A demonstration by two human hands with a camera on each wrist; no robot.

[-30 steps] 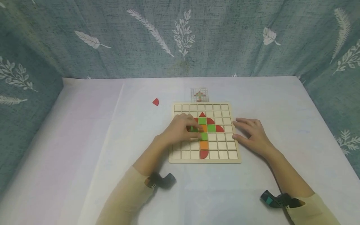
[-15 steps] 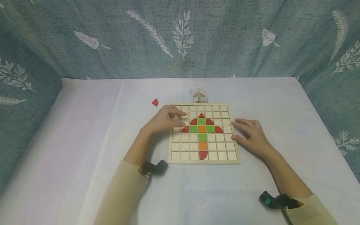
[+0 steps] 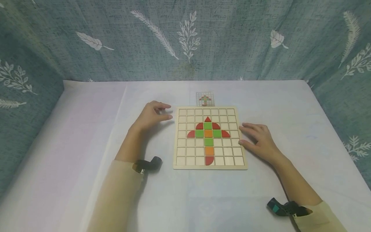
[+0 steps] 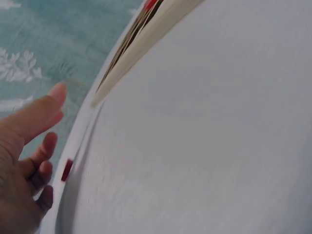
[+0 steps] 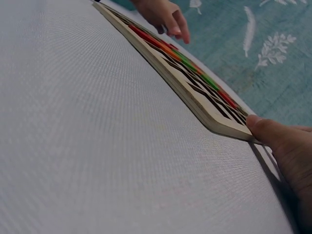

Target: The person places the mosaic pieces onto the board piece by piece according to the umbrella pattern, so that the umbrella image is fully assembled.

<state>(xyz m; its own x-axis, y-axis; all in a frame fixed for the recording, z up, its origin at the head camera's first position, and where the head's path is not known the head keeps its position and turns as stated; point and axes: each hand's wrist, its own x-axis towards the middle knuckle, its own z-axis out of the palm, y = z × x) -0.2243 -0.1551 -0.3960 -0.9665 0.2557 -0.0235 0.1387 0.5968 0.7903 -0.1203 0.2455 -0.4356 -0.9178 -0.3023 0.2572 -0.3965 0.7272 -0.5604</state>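
A wooden grid board lies flat on the table. Red, green and orange pieces form an arrow-like figure in its cells, with a red triangle at the top and an orange square in the middle. Left of the board, my left hand hovers with thumb and fingers apart, holding nothing. A loose red piece lies near its fingers in the left wrist view; the hand hides it in the head view. My right hand touches the board's right edge with its fingertips and thumb.
A small pattern card printed with a similar coloured figure lies behind the board. A white cloth covers the table. Green-blue curtains with leaf prints hang behind and at the sides.
My left hand has moved left and away from me, off the board to the loose red piece. It uncovered the left part of the coloured figure. My right hand stays at the board's edge.
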